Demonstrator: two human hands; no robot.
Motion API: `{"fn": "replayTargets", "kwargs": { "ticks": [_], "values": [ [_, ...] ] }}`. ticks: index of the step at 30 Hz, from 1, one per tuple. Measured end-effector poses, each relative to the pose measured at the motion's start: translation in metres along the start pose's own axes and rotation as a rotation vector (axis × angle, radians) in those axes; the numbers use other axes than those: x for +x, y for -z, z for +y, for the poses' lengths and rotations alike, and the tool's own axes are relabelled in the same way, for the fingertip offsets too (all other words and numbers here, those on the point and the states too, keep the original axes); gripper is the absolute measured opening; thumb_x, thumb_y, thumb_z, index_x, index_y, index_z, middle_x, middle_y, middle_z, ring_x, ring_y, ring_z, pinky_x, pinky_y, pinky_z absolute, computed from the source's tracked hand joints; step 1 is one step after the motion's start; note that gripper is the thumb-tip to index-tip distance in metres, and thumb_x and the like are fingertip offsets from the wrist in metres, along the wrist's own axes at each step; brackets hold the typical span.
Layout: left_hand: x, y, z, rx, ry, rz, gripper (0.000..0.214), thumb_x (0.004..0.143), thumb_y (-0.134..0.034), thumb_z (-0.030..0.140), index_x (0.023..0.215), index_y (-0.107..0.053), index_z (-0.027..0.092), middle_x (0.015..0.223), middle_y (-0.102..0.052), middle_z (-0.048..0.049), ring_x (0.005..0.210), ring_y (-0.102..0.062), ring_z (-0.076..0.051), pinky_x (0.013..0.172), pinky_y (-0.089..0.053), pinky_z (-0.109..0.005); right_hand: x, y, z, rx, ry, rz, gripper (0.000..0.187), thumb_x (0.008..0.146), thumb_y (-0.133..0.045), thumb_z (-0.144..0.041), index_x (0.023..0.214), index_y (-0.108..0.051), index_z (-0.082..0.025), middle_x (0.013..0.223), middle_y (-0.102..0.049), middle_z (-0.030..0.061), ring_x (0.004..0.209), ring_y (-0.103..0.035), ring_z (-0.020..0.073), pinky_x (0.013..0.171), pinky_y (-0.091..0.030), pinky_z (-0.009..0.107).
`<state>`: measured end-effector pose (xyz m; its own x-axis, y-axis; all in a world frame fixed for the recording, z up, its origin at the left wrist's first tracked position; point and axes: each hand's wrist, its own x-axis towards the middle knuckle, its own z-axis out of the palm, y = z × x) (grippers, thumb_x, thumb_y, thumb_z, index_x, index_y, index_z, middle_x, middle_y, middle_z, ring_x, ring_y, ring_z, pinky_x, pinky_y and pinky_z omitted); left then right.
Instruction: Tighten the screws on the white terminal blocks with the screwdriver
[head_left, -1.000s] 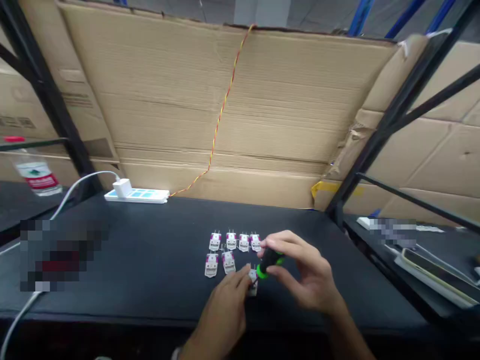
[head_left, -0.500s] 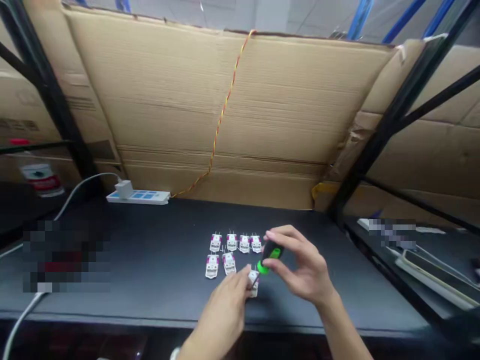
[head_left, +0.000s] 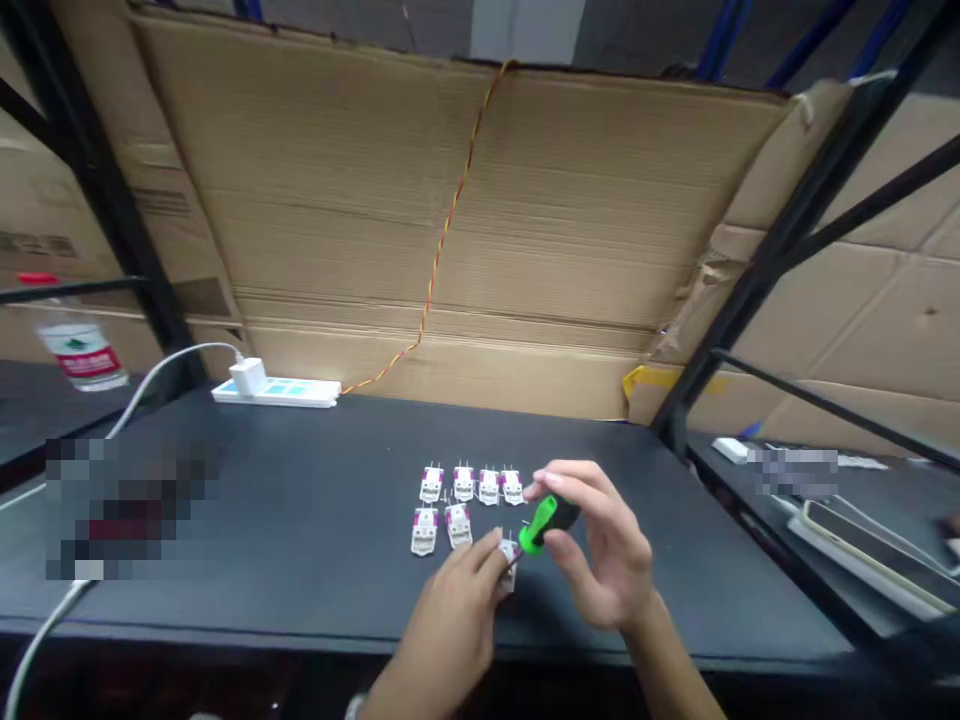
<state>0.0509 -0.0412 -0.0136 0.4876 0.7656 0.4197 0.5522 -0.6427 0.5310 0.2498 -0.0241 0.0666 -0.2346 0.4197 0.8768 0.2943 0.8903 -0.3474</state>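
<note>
My right hand [head_left: 606, 545] is closed round the black and green handle of a screwdriver [head_left: 541, 524], which slants down to the left. Its thin shaft reaches a small white-and-purple plug-like part [head_left: 510, 575] on the table. My left hand [head_left: 457, 600] pinches that part from the left, and its fingers hide much of it, so the exact contact of the tip cannot be made out. Beyond my hands lie several similar parts with thin metal pins, a back row [head_left: 463, 484] and a front pair [head_left: 424, 532].
On the black table [head_left: 300, 540] a white power strip [head_left: 307, 393] with a plugged-in charger [head_left: 248, 377] lies at the back left. Cardboard [head_left: 337, 200] walls the back. Black metal posts [head_left: 742, 300] flank both sides. A bottle [head_left: 82, 350] stands beyond the left post.
The screwdriver's handle has tipped further to the right and lower, and my right hand's fingers have shifted round it. My left hand stays at the same part.
</note>
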Motion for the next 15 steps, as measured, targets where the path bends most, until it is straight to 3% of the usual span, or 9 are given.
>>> {"fn": "replayTargets", "kwargs": {
  "ticks": [2, 4, 8, 15],
  "values": [
    [0.001, 0.000, 0.001, -0.009, 0.007, -0.002, 0.046, 0.098, -0.047, 0.004, 0.137, -0.065, 0.020, 0.148, -0.067, -0.0159, 0.130, -0.070, -0.031, 0.111, -0.060, -0.049, 0.001, 0.004, -0.006, 0.056, -0.037, -0.083, 0.054, 0.100, -0.055, -0.014, 0.151, -0.058, -0.028, 0.128, -0.073, 0.0146, 0.108, -0.074, 0.0289, 0.093, -0.064, 0.052],
    [0.002, 0.000, 0.002, -0.012, 0.019, -0.005, 0.048, 0.095, -0.047, 0.003, 0.136, -0.066, 0.019, 0.148, -0.067, -0.0159, 0.129, -0.070, -0.032, 0.112, -0.059, -0.051, 0.004, 0.007, -0.011, 0.065, -0.046, -0.126, 0.057, 0.098, -0.056, -0.010, 0.152, -0.057, -0.029, 0.128, -0.074, 0.0139, 0.107, -0.076, 0.0281, 0.092, -0.065, 0.050],
    [0.004, 0.002, 0.006, -0.004, 0.050, -0.016, 0.048, 0.092, -0.046, 0.000, 0.130, -0.068, 0.019, 0.146, -0.069, -0.0152, 0.127, -0.071, -0.032, 0.108, -0.061, -0.050, 0.011, 0.009, -0.016, 0.012, -0.020, -0.126, 0.058, 0.095, -0.062, -0.009, 0.149, -0.061, -0.029, 0.121, -0.076, 0.0129, 0.100, -0.077, 0.0264, 0.084, -0.068, 0.042],
    [0.004, -0.003, 0.004, -0.044, 0.058, 0.006, 0.047, 0.091, -0.046, -0.002, 0.128, -0.066, 0.019, 0.139, -0.072, -0.0153, 0.123, -0.072, -0.031, 0.104, -0.061, -0.046, 0.019, 0.009, -0.012, -0.083, 0.011, -0.125, 0.058, 0.093, -0.070, -0.009, 0.147, -0.062, -0.029, 0.114, -0.074, 0.0102, 0.101, -0.074, 0.0239, 0.085, -0.066, 0.037]
  ]
}}
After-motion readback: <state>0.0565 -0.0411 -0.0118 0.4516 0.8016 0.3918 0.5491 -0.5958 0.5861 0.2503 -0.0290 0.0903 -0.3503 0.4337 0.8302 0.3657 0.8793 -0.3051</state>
